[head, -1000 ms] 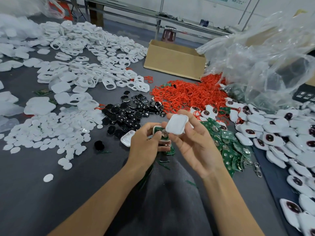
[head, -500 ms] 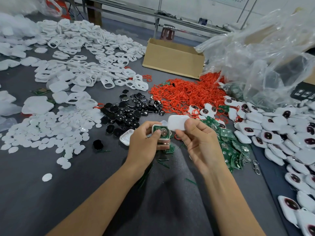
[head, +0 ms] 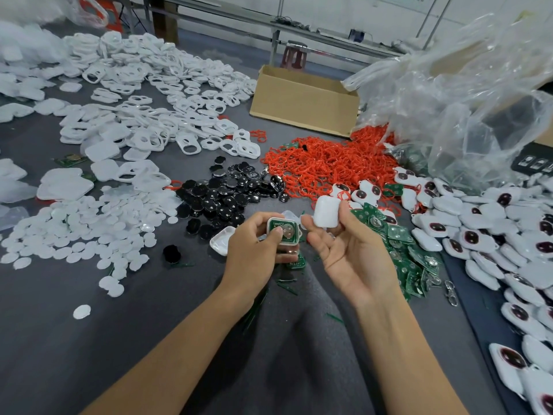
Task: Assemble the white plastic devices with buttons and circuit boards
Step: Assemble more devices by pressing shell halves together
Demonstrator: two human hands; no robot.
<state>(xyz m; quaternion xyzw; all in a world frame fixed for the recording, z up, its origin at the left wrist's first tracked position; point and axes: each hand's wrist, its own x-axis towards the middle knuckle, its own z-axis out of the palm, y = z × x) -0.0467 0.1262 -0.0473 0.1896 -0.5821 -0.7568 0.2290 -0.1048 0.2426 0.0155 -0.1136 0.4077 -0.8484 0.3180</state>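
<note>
Far left on the grey surface (head: 89,339): a spread of flat white discs (head: 74,235). Behind them is a big heap of white frames (head: 143,94) with cut-outs.

Next right is a pile of black buttons (head: 227,193), with one stray black button (head: 172,253) lying apart from it, nearer me. An empty white shell (head: 220,242) lies open side up just beside my left grip (head: 257,250).

Left grip: fingers curled round a white housing (head: 288,242), thumb on its upper face. I'm holding the housing above the surface at centre view, open side toward the camera. A green circuit board (head: 284,227) is seated inside it, with a round metal contact showing.

Right grip (head: 356,253): palm up, thumb and fingertips pinching a plain white cover (head: 326,212). The cover sits just right of the housing and a bit higher, with a small gap between them.

Behind both is a tangle of red rings (head: 323,166), with a cardboard box (head: 302,100) beyond that. A heap of loose green boards (head: 407,259) lies under and right of the right grip.

Far right: a clear plastic bag (head: 463,100) up top. Below it is a long pile of closed white devices (head: 493,235), many with a dark round button facing up.
</note>
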